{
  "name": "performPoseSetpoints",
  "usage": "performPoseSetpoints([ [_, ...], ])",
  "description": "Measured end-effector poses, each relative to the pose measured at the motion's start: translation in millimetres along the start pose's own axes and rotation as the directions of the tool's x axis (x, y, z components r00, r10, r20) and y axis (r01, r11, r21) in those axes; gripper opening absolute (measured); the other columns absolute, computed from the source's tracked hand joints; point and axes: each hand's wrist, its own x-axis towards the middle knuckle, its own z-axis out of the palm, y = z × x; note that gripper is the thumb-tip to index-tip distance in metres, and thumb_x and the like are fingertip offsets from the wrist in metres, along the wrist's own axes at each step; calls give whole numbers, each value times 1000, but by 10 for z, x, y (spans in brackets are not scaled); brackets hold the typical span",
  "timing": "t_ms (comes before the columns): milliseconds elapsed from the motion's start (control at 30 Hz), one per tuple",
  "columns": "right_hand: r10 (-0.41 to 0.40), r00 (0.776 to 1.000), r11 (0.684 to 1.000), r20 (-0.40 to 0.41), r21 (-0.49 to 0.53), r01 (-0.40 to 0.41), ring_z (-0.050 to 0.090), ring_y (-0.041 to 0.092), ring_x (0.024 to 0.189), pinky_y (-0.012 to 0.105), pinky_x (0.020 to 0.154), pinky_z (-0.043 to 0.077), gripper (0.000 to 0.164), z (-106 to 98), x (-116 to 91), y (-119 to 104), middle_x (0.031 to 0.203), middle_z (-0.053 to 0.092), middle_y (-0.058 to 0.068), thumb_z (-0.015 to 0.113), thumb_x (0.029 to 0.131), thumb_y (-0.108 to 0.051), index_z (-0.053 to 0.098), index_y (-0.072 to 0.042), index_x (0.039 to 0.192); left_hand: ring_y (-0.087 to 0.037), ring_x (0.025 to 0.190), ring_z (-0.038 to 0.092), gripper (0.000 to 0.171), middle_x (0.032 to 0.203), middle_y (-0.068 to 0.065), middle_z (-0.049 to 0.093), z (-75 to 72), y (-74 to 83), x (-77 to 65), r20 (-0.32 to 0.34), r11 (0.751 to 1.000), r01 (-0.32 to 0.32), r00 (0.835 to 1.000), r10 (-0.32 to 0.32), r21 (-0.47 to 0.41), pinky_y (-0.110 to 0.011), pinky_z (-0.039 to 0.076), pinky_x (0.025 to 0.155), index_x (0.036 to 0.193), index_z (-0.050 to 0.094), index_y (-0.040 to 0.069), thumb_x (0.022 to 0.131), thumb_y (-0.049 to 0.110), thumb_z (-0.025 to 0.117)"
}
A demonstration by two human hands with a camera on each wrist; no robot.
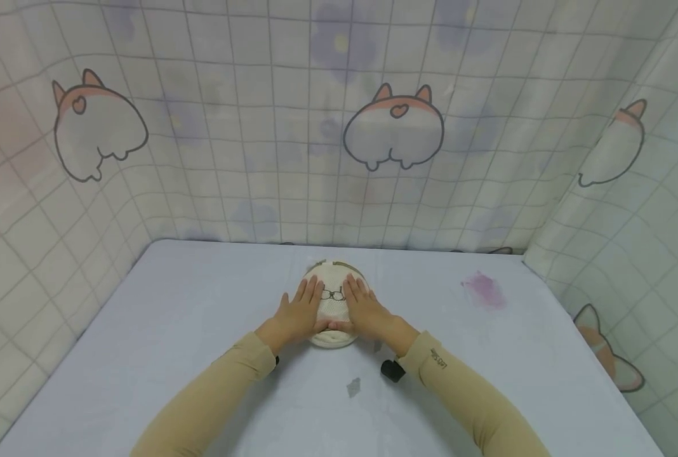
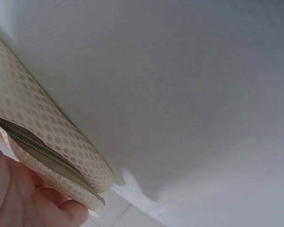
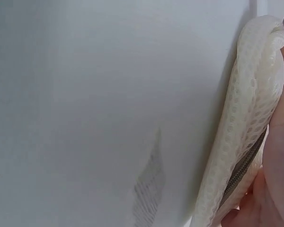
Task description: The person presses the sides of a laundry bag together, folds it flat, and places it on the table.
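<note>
A round cream mesh pouch (image 1: 333, 280) with a glasses drawing on top lies on the white table, in the middle of the head view. My left hand (image 1: 298, 315) rests on its left side with the fingers straight and pointing away. On the right side my right hand (image 1: 370, 315) presses in the same way, and the two thumbs meet near the pouch's front edge. In the left wrist view a brown zipper (image 2: 42, 150) runs along the pouch's side. The right wrist view shows part of that zipper and the padded mesh wall (image 3: 236, 109).
The white table (image 1: 213, 285) stretches around the pouch. A pink stain (image 1: 485, 290) marks its right part, and a grey patch (image 1: 353, 387) lies nearer the front. Beneath the right wrist a small black object (image 1: 393, 370) shows. Curtains (image 1: 247, 127) with a grid print enclose the table's back and sides.
</note>
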Motion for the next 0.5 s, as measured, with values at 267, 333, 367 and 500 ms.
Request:
performPoseSetpoints([
  [267,-6,1000,999,-2,-46,6,6,43,153,58,121,19,97,-70,-15,11,166,3,29,53,102,-57,13,12,158,-40,154,12,84,168,-23,9,-29,-21,-8,-15,1000,5,1000,-5,-28,-68,28,114,161,13,-5,107,50,46],
  [333,-12,1000,998,-7,-58,12,6,43,153,57,122,18,96,-88,-15,17,167,4,27,52,102,-57,14,11,159,-41,153,12,84,168,-23,9,-38,-24,-10,-18,998,2,1000,-3,-55,-68,27,114,161,14,-5,107,49,47],
  [367,-17,1000,998,-12,-63,16,6,42,153,56,122,18,96,-98,-14,20,167,6,26,52,102,-57,14,10,159,-41,153,12,83,168,-22,9,-40,-29,-9,-18,998,3,1000,-4,-58,-68,27,114,162,14,-4,107,49,47],
  [500,-36,999,996,-33,-85,33,8,41,154,55,122,17,92,-147,-9,28,168,9,23,50,103,-57,17,7,160,-40,154,11,83,169,-19,9,-48,-65,-4,-30,998,18,999,-20,-67,-67,24,116,163,15,0,106,51,47],
])
